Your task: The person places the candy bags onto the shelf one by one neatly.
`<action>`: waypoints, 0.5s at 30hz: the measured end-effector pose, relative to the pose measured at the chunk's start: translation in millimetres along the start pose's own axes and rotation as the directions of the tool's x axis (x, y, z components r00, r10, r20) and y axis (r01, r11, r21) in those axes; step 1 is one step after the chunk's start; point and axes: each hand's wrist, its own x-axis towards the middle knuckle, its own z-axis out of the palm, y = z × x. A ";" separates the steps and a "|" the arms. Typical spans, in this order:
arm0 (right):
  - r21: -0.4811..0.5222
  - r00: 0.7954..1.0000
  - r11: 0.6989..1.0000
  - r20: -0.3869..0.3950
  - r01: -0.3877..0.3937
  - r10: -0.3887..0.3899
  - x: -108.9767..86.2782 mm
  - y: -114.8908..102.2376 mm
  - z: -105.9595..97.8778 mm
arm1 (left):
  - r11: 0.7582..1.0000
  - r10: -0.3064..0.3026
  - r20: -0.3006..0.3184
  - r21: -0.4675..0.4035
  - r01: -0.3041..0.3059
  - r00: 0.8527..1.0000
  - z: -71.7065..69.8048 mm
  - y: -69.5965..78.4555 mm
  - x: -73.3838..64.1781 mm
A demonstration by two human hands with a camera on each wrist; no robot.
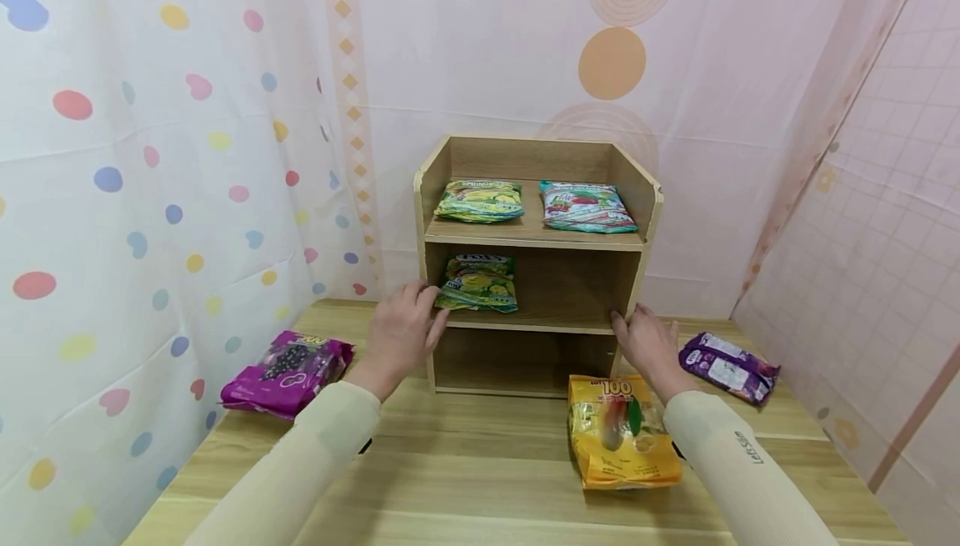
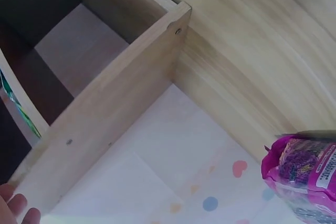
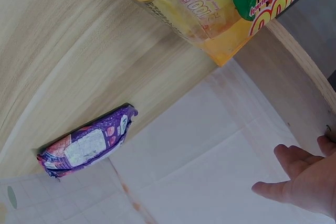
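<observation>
A small wooden shelf [image 1: 536, 242] with three levels stands on the table. My left hand [image 1: 401, 329] holds the front edge of its left side panel; in the left wrist view only fingertips [image 2: 18, 205] show, along the panel's outer face. Around the right side panel's edge is my right hand [image 1: 648, 346], thumb on the inner side and fingers loosely spread outside. A green-yellow candy bag [image 1: 480, 283] stands in the middle level near my left hand. Another green-yellow candy bag [image 1: 480, 201] and a teal-white candy bag [image 1: 587, 207] lie on top.
A magenta grape candy bag [image 1: 288, 373] lies on the table at the left. A yellow mango candy bag [image 1: 618, 433] stands before the shelf's right side, below my right forearm. Farther right lies a purple packet [image 1: 729, 368]. Patterned curtains [image 1: 480, 54] enclose the table.
</observation>
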 end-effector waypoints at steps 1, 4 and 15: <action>-0.002 1.000 1.000 0.001 -0.001 0.001 0.2 0.1 -0.1 | 1.000 -0.018 -0.008 0.003 0.018 1.000 -0.1 -1.9 0.8; 0.000 1.000 1.000 0.002 0.001 -0.001 0.2 -0.2 -0.2 | 0.996 -0.079 0.003 0.030 0.079 0.997 0.0 -7.8 2.5; 0.001 1.000 1.000 -0.008 0.011 -0.011 0.7 0.8 0.3 | 0.943 -0.328 0.314 0.044 0.331 0.891 -1.2 -18.2 9.7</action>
